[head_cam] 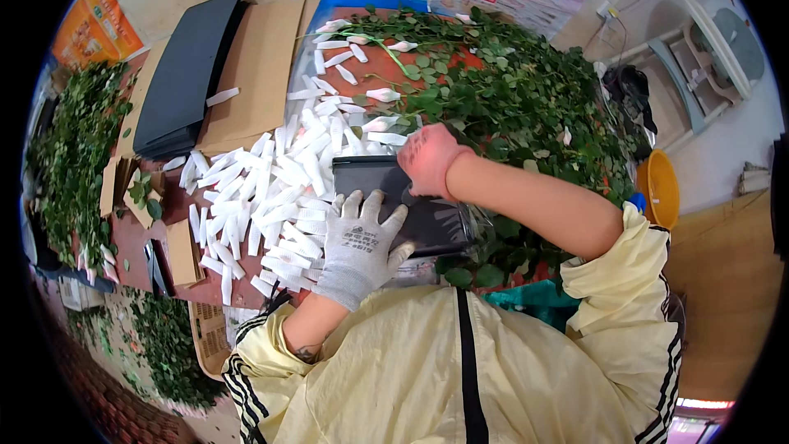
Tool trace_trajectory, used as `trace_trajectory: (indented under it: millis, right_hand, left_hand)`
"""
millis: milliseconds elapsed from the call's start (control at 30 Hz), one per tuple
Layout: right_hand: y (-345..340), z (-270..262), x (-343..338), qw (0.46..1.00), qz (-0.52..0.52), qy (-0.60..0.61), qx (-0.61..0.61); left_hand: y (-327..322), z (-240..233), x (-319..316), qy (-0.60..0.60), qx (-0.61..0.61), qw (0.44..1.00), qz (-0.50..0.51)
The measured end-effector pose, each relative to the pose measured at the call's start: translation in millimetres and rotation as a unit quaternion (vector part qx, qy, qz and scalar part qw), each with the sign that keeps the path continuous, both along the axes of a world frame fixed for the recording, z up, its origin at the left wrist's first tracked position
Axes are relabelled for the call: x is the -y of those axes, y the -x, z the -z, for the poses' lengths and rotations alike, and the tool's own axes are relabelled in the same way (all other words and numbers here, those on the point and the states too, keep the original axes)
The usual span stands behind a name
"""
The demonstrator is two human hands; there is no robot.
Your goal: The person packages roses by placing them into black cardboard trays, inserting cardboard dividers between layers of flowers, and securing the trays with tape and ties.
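My left hand (365, 246), in a light grey work glove, lies spread flat on a black rectangular board or tray (425, 228) in front of me. My right hand (431, 160), in a pink glove, is curled above the far right part of that black piece; whether it holds anything is hidden by the hand. Many white mesh sleeves (271, 197) are heaped to the left of the black piece and beyond it. A few of them hold pale flower buds (383, 95). Leafy green stems (518, 98), seemingly of roses, are piled to the right and at the back.
Dark grey sheets (185, 74) are stacked on brown cardboard (262, 68) at the back left. Small cardboard pieces (183, 253) and a black stapler-like tool (158, 268) lie at the left. A yellow bucket (658, 188) stands at the right, and more foliage (71, 160) is at the far left.
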State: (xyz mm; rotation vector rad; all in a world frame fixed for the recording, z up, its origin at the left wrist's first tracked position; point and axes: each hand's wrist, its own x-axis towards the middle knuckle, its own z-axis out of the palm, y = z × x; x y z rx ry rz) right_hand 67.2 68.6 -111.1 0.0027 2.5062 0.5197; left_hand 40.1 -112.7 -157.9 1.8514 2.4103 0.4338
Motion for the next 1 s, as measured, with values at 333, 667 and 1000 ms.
trace_trajectory:
  millis: [333, 667, 1000]
  right_hand:
    - [-50.8, 26.5, -23.5, 0.933, 0.018, 0.029, -0.358]
    - [-468.0, 25.0, -165.1, 0.283, 0.426, 0.230, -0.828]
    - [-736.7, 198.7, -370.6, 0.006, 0.534, 0.433, -0.726]
  left_hand:
    - [-22.5, -14.6, -23.7, -0.051, 0.069, 0.996, 0.023]
    - [-85.0, -40.7, -16.7, -0.246, 0.200, 0.946, -0.061]
    - [-276.1, -135.0, -194.3, 0.105, 0.489, 0.771, 0.394]
